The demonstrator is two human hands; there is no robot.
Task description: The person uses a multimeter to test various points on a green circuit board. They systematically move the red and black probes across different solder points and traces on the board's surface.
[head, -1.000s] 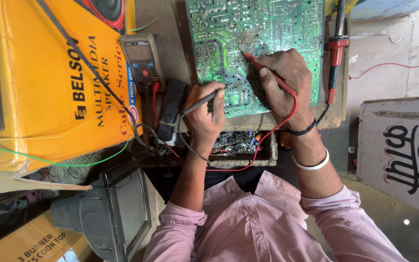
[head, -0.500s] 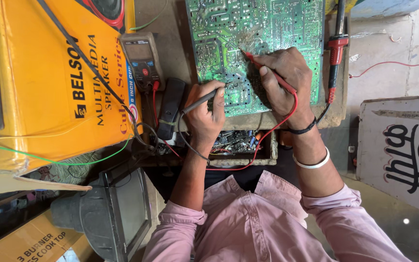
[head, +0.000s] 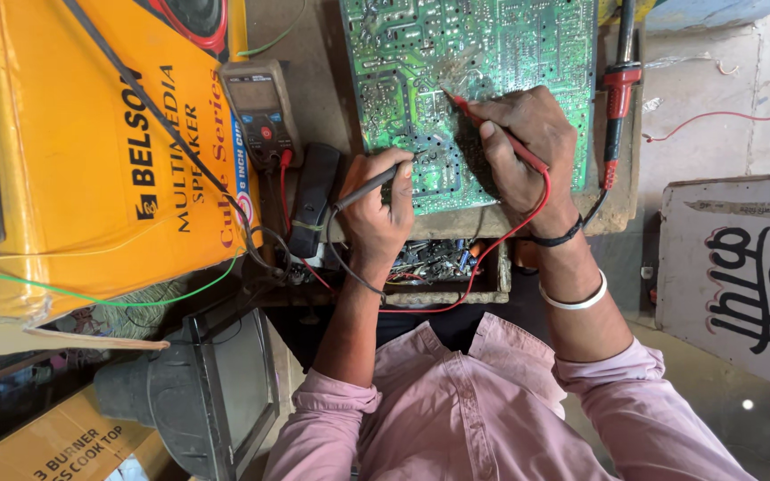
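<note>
A green circuit board (head: 501, 53) lies solder side up on a worn wooden bench. My right hand (head: 523, 147) grips a red test probe (head: 470, 111) with its tip pressed on the board's middle. My left hand (head: 376, 209) holds a black test probe (head: 369, 189) whose tip touches the board's lower left edge. Red and black leads run from both probes toward a brown multimeter (head: 263, 111) standing left of the board.
A large yellow cardboard box (head: 91, 160) fills the left side. A red-handled soldering iron (head: 617, 89) lies right of the board. An open drawer of small parts (head: 443, 263) sits below the bench edge. A grey monitor (head: 198, 392) stands lower left, a white signboard (head: 741, 276) at right.
</note>
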